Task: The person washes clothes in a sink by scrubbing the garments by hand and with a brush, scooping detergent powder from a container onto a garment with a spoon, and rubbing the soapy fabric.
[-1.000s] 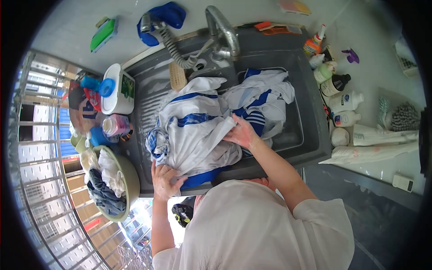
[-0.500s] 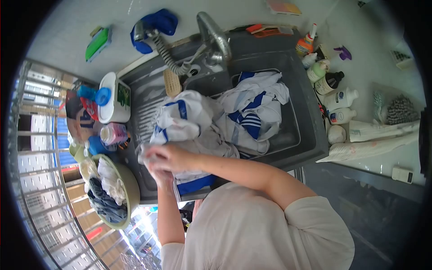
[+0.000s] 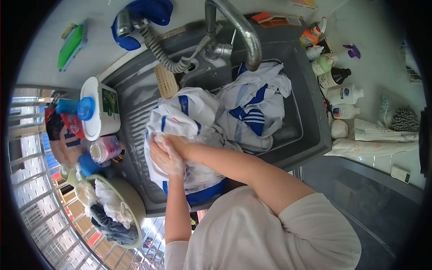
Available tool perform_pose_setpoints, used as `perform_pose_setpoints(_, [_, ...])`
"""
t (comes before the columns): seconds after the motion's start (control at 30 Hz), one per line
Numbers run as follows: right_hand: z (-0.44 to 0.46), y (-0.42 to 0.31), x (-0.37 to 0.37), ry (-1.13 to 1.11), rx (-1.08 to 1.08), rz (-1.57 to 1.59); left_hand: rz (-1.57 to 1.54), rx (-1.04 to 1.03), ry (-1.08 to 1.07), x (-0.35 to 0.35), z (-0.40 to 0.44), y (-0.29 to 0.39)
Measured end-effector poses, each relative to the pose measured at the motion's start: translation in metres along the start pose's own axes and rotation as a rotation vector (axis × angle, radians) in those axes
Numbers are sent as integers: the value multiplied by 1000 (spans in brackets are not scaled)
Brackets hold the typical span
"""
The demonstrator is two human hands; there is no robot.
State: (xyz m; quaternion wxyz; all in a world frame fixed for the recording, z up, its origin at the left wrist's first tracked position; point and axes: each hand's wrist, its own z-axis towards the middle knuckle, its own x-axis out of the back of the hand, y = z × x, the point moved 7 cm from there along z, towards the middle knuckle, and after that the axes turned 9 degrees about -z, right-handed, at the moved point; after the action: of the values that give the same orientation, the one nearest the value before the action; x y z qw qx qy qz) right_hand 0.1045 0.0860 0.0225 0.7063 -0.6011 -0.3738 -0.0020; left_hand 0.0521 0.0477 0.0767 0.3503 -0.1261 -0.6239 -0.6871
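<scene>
Soapy white and blue cloth (image 3: 198, 105) lies bunched on the ribbed left side of the grey sink (image 3: 135, 101). My left hand (image 3: 165, 155) is closed on the near left part of that cloth, with suds on its back. My right hand (image 3: 177, 145) presses against it from the right, also closed on the cloth; its fingertips are partly hidden. More white cloth with blue stripes (image 3: 256, 105) sits in the right basin. A pale scrubbing brush (image 3: 167, 82) rests behind the cloth on the left.
A metal faucet (image 3: 240, 31) and hose rise at the back. Left stand a white tub (image 3: 101, 108), a pink jar (image 3: 104, 149) and a basin (image 3: 135, 191) of clothes. Several bottles (image 3: 344, 95) line the right edge.
My right hand has moved left from the cloth's right side and joined my left hand. The cloth is more bunched, and the camera view has shifted.
</scene>
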Motion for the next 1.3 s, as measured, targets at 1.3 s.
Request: perform_pose_setpoints(1.3, [-104,28,151,185,-104,1618,-118,-239,-504,91,-41,-67])
